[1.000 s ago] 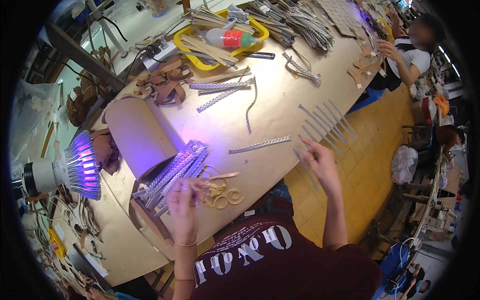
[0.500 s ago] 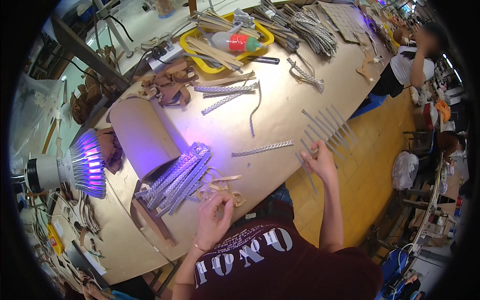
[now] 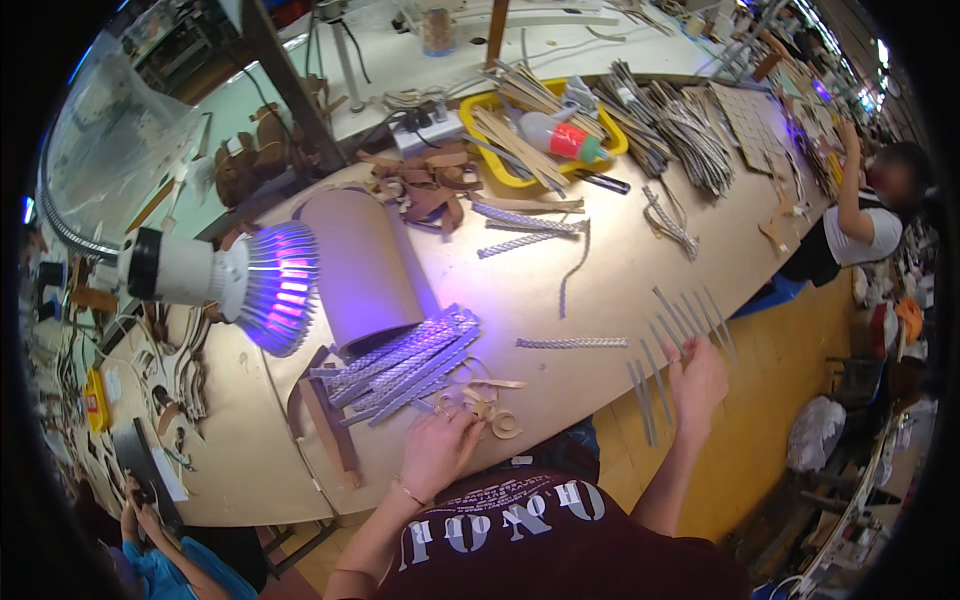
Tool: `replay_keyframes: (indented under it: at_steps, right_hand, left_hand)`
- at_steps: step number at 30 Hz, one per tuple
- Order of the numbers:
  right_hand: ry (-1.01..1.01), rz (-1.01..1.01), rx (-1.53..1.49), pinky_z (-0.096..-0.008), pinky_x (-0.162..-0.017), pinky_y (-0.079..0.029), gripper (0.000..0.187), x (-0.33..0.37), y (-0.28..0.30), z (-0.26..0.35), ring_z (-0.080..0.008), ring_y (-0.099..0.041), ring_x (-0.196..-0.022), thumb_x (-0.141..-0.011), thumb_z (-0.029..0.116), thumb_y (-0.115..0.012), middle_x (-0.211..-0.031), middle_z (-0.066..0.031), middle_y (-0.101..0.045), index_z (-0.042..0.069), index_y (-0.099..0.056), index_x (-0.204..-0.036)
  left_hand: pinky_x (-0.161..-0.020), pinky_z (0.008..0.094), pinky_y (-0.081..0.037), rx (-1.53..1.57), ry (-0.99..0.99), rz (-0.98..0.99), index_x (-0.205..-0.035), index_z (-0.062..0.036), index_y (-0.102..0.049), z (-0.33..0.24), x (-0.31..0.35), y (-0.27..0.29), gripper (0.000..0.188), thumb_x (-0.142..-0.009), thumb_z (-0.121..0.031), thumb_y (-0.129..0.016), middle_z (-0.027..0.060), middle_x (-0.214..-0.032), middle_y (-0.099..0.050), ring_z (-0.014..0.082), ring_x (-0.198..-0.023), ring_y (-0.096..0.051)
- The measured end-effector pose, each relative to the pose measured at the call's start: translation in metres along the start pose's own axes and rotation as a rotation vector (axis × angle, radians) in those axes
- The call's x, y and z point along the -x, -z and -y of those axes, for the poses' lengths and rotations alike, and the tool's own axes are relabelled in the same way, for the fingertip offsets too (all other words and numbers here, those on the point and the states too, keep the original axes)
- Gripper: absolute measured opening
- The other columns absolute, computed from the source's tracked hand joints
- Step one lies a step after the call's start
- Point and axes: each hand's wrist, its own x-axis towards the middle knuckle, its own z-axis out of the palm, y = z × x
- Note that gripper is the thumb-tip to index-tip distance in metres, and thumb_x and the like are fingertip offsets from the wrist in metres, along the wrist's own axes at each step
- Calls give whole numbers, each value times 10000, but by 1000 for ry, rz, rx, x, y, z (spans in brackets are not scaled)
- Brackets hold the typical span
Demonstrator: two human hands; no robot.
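Observation:
My right hand [image 3: 697,385] is at the table's right front edge, thumb and fingers closed on one of several thin grey strips [image 3: 677,312]. These strips lie side by side, their near ends jutting past the edge. My left hand [image 3: 440,447] is beside the curled tan strips [image 3: 490,405], fingertips pressed together; whatever they pinch is too small to make out. Just beyond it, a stack of braided grey straps [image 3: 405,365] leans by a brown curved form [image 3: 358,265]. A single braided strap [image 3: 572,343] lies flat between my hands.
A lamp with a finned head [image 3: 275,285] glows purple at left. Farther back are a yellow basket [image 3: 520,182] holding a bottle [image 3: 562,137], brown leather scraps [image 3: 425,185] and bundled grey straps [image 3: 690,130]. One person [image 3: 855,225] sits at far right; another's blue sleeve [image 3: 205,575] shows lower left.
The whole view has shifted, so the table appears lower and farther right. My left fingers have closed in from a loose curl beside the tan curls. My right hand stays among the grey strips.

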Motion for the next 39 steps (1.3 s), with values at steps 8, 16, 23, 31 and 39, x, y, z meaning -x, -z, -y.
replay_keyframes:
  at_steps: [8,16,23,31,39]
  right_hand:
    - [607,-168,-500,-386,-716,-491,246,-100,-43,149,-266,-627,-810,-832,243,-748,-863,-75,-632,80,-655,-991]
    - [670,-214,-252,-442,-770,-408,145,-149,-88,209,-253,-625,-872,-868,259,-665,-862,-65,-631,132,-735,-853]
    - [541,-133,-528,-401,-697,-462,150,-143,-69,195,-242,-650,-789,-898,235,-660,-848,-80,-667,105,-729,-930]
    - [708,1142,-1218,-250,-744,-489,149,-45,-26,151,-91,-600,-786,-963,126,-609,-876,-30,-681,-13,-661,-975]
    - [676,1406,-1276,-268,-803,-472,143,6,-23,126,-96,-586,-870,-971,156,-611,-901,-14,-651,14,-629,-975]
  left_hand:
    - [-664,379,-499,62,63,-372,-954,-82,-684,-4,12,9,179,-793,-6,-664,99,-963,-639,284,-770,-636]
    - [-749,355,-527,206,80,-635,-915,-48,-690,-7,21,27,197,-768,64,-620,120,-1000,-657,273,-859,-659]
    - [-746,356,-535,281,-26,-583,-963,-45,-697,-11,3,29,166,-804,-1,-677,120,-1020,-669,273,-873,-676]
    - [-882,304,-482,850,18,-623,-1381,-5,-511,-18,-53,47,414,-986,-120,-558,116,-1255,-653,177,-1081,-628]
    - [-904,298,-517,1342,28,-740,-1357,21,-469,-34,-58,66,427,-958,-41,-608,208,-1107,-691,173,-997,-669]
